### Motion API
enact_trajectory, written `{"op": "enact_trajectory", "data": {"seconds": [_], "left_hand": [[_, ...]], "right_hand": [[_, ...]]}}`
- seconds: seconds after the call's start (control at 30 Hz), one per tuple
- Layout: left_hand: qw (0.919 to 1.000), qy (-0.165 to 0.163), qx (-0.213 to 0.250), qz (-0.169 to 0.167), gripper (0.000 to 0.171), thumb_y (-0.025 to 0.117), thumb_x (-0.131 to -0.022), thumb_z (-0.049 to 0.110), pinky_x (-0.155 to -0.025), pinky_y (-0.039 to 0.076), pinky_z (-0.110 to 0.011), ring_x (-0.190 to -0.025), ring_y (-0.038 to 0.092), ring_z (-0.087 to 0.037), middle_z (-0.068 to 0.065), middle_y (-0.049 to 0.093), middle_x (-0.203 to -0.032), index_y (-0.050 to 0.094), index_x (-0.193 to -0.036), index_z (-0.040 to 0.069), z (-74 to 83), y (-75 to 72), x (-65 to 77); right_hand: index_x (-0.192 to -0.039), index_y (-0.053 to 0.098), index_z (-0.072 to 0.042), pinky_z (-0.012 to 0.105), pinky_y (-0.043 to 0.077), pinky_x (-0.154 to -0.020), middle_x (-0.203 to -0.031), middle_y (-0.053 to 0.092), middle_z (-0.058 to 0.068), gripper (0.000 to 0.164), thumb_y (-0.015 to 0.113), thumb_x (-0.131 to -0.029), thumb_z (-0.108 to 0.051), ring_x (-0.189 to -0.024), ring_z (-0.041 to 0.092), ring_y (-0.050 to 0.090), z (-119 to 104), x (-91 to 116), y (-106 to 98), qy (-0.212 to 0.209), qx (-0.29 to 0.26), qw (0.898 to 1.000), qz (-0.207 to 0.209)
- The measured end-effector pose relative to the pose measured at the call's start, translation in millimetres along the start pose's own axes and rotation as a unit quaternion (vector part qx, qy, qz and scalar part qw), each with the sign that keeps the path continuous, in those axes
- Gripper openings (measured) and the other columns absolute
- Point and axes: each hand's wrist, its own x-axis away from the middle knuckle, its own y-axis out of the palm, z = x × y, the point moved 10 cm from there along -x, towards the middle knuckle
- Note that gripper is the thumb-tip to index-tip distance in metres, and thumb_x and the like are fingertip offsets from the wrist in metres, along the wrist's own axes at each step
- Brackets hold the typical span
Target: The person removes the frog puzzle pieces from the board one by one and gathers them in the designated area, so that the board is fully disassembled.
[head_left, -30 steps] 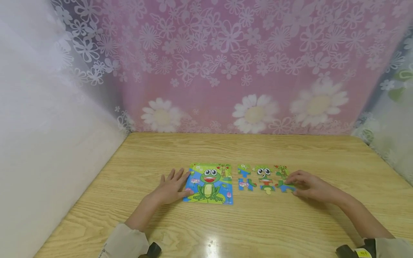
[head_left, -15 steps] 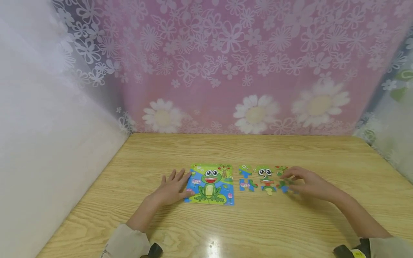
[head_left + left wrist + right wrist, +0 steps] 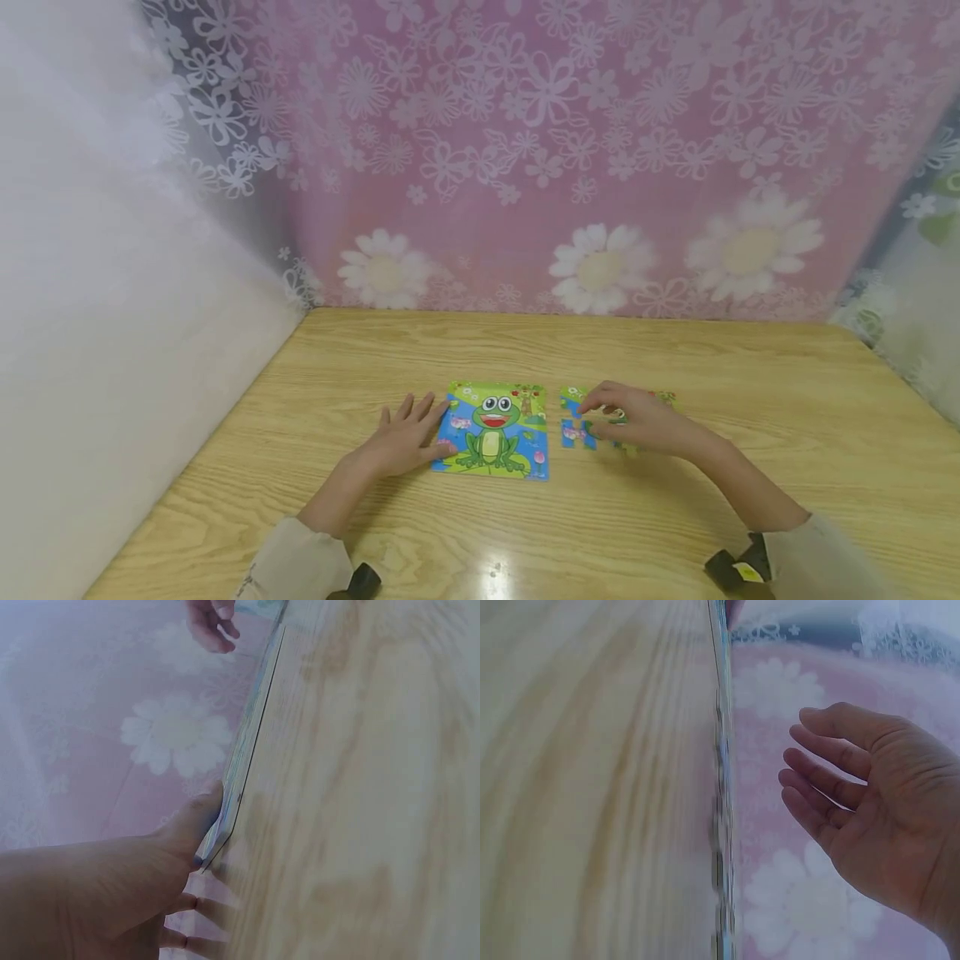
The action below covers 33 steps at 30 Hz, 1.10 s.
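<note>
A square frog picture board (image 3: 491,429) lies flat on the table. Its left edge is under the thumb and fingertips of my left hand (image 3: 401,443), which rests there with fingers spread. In the left wrist view the thumb touches the board's rim (image 3: 247,742). To the right are several jigsaw pieces, among them one with a pink flower (image 3: 576,435) and a green and blue corner piece (image 3: 570,398). Above them hovers my right hand (image 3: 645,421), partly hiding the middle and right pieces. The right wrist view shows its fingers loosely bent, apart from the pieces, holding nothing.
The wooden table (image 3: 465,525) reaches back to a pink flowered curtain (image 3: 480,208). A white sheet (image 3: 150,250) hangs along the left side. Dark straps with small devices (image 3: 738,571) sit at the sleeves.
My right hand has lifted from the right-hand jigsaw pieces and moved left over the middle ones. My left hand stays on the frog board. The head view has shifted slightly.
</note>
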Motion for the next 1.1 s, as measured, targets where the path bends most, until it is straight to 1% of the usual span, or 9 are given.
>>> {"op": "enact_trajectory", "data": {"seconds": [0.13, 0.27, 0.4, 0.53, 0.63, 0.73, 0.87, 1.03, 1.1], "left_hand": [[0.9999, 0.001, -0.014, -0.009, 0.078, 0.049, -0.090, 0.053, -0.097, 0.002, -0.067, -0.134, 0.001, -0.043, -0.018, 0.011, -0.150, 0.019, -0.148, 0.010, 0.1, 1.7, 0.0], [0.9997, 0.002, -0.015, -0.018, 0.082, 0.051, -0.088, 0.054, -0.097, 0.000, -0.066, -0.134, -0.001, -0.042, -0.018, 0.009, -0.150, 0.017, -0.148, 0.009, 1.5, 2.2, 0.5], [0.9996, 0.006, -0.017, -0.021, 0.084, 0.051, -0.088, 0.055, -0.097, -0.001, -0.066, -0.134, -0.003, -0.042, -0.018, 0.007, -0.151, 0.015, -0.148, 0.010, 0.1, 4.0, -0.5], [0.9996, 0.007, -0.019, -0.019, 0.085, 0.050, -0.087, 0.057, -0.097, 0.000, -0.066, -0.134, -0.002, -0.042, -0.018, 0.007, -0.150, 0.016, -0.148, 0.010, -0.3, 3.8, -1.1], [0.9997, 0.007, -0.014, -0.020, 0.085, 0.051, -0.087, 0.057, -0.097, -0.001, -0.066, -0.133, -0.003, -0.043, -0.018, 0.007, -0.150, 0.016, -0.148, 0.009, -0.2, 3.2, -0.9], [0.9996, 0.008, -0.014, -0.021, 0.085, 0.051, -0.087, 0.057, -0.096, -0.001, -0.067, -0.133, -0.003, -0.044, -0.018, 0.007, -0.150, 0.015, -0.148, 0.009, -0.9, 3.6, -0.8], [0.9996, 0.013, -0.016, -0.018, 0.085, 0.050, -0.087, 0.057, -0.096, 0.000, -0.068, -0.133, -0.003, -0.045, -0.019, 0.007, -0.150, 0.015, -0.148, 0.009, -2.6, 4.8, -1.3], [0.9997, 0.020, -0.008, -0.014, 0.084, 0.050, -0.087, 0.056, -0.095, -0.001, -0.068, -0.132, -0.004, -0.046, -0.020, 0.006, -0.150, 0.015, -0.148, 0.010, -2.6, 4.9, -1.0], [0.9997, 0.020, -0.005, -0.015, 0.084, 0.050, -0.087, 0.056, -0.095, -0.002, -0.068, -0.132, -0.004, -0.047, -0.021, 0.005, -0.150, 0.015, -0.148, 0.010, -2.7, 5.0, -0.7]], "right_hand": [[-0.110, 0.063, -0.007, 0.041, 0.046, -0.076, -0.108, 0.055, 0.001, 0.023, 0.064, -0.088, -0.014, -0.093, 0.024, 0.053, -9.9, -19.7, 15.2, -0.008, -0.004, 1.000, -0.015], [-0.112, 0.063, -0.007, 0.043, 0.046, -0.076, -0.108, 0.055, 0.002, 0.025, 0.064, -0.087, -0.013, -0.093, 0.024, 0.053, -22.4, -38.5, 29.2, -0.014, -0.006, 0.999, -0.028], [-0.112, 0.063, -0.007, 0.039, 0.046, -0.073, -0.108, 0.055, 0.004, 0.025, 0.063, -0.087, -0.011, -0.087, 0.023, 0.053, -34.9, -54.4, 42.5, -0.014, -0.010, 0.999, -0.038], [-0.112, 0.063, -0.008, 0.037, 0.046, -0.074, -0.109, 0.055, 0.002, 0.025, 0.062, -0.088, -0.013, -0.091, 0.023, 0.053, -45.0, -68.5, 55.1, -0.016, -0.013, 0.999, -0.040], [-0.112, 0.063, -0.009, 0.037, 0.047, -0.078, -0.109, 0.056, 0.001, 0.025, 0.063, -0.088, -0.015, -0.097, 0.022, 0.055, -52.8, -78.1, 65.1, -0.025, -0.011, 0.999, -0.040], [-0.111, 0.063, -0.006, 0.037, 0.048, -0.080, -0.110, 0.057, 0.002, 0.025, 0.063, -0.088, -0.015, -0.098, 0.023, 0.056, -60.0, -86.8, 75.5, -0.031, -0.020, 0.998, -0.046], [-0.111, 0.063, -0.005, 0.036, 0.048, -0.081, -0.110, 0.056, 0.003, 0.025, 0.062, -0.088, -0.014, -0.100, 0.023, 0.055, -61.8, -96.8, 89.7, -0.024, -0.038, 0.997, -0.059], [-0.111, 0.063, -0.007, 0.035, 0.047, -0.080, -0.109, 0.055, -0.001, 0.025, 0.062, -0.088, -0.015, -0.098, 0.019, 0.053, -57.7, -102.9, 104.0, -0.003, -0.036, 0.997, -0.071], [-0.111, 0.063, -0.007, 0.034, 0.047, -0.080, -0.108, 0.055, -0.002, 0.025, 0.063, -0.088, -0.016, -0.097, 0.017, 0.052, -57.4, -103.4, 107.7, -0.001, -0.029, 0.997, -0.074]]}}
